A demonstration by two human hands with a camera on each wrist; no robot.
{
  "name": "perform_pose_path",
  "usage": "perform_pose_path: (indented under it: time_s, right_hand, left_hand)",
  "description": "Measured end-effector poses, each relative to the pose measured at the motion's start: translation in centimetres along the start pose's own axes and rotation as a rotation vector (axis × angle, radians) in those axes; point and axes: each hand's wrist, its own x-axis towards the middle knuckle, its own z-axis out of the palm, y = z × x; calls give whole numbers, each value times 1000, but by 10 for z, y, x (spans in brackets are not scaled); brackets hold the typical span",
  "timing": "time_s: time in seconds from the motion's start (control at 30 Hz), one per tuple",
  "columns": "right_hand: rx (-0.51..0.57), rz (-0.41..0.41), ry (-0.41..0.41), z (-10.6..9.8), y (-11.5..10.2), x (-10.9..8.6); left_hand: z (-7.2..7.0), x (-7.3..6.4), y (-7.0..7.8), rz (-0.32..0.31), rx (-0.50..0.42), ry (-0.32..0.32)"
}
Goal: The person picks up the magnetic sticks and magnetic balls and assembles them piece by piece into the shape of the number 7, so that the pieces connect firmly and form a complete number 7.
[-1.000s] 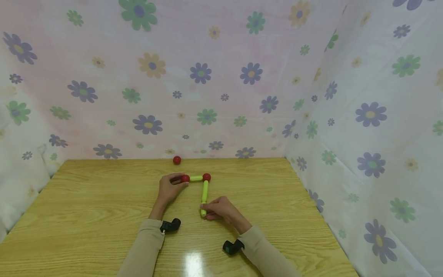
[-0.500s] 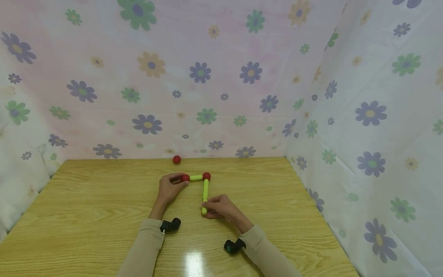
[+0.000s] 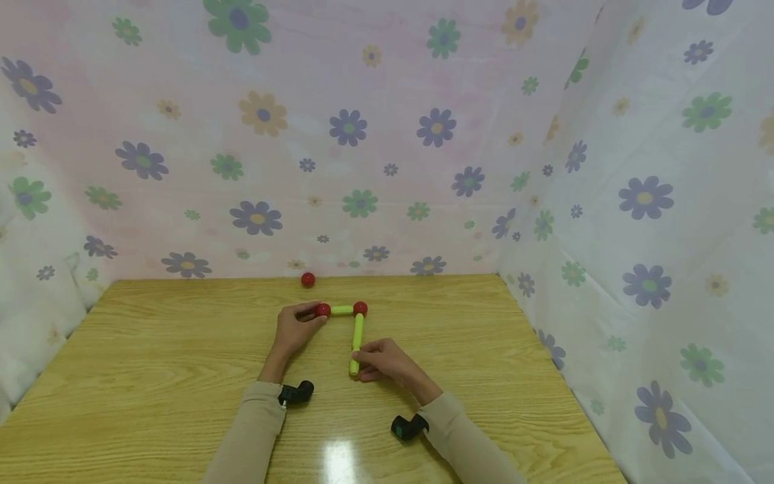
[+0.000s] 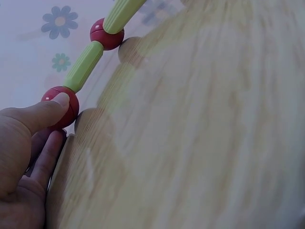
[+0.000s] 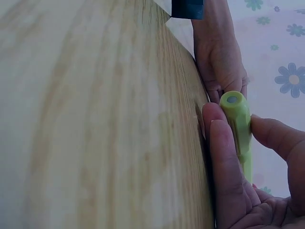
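My left hand (image 3: 295,329) pinches a red ball (image 4: 70,112) between thumb and fingers, at the left end of a joined magnetic toy piece. From that ball a short yellow-green rod (image 3: 342,310) runs right to a second red ball (image 3: 360,308). A longer yellow-green rod (image 3: 358,331) comes from this ball toward the body. Its near end meets another yellow-green rod (image 5: 237,117), which my right hand (image 3: 384,359) pinches between thumb and fingers. A grey metal tip shows at that rod's free end in the right wrist view.
A loose red ball (image 3: 308,279) lies at the table's far edge, close to the flowered cloth backdrop (image 3: 387,222). Both hands are low over the wooden table (image 3: 181,376). Black wrist cameras stick out inward from both sleeves.
The near rod and my right fingers have shifted slightly away from the body, toward the longer rod. My left hand keeps its hold on the red ball.
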Motion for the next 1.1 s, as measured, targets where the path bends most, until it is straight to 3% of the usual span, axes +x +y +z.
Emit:
perform_pose_path:
  time_s: [0.63, 0.83, 1.1]
  right_hand:
    - [-38, -21, 12, -2, -4, 7]
    - [-43, -12, 21, -3, -5, 10]
    - [-30, -11, 19, -6, -4, 16]
  left_hand:
    - [2, -1, 2, 7, 23, 41]
    - [-1, -1, 3, -24, -20, 39]
    - [-11, 2, 7, -34, -39, 85]
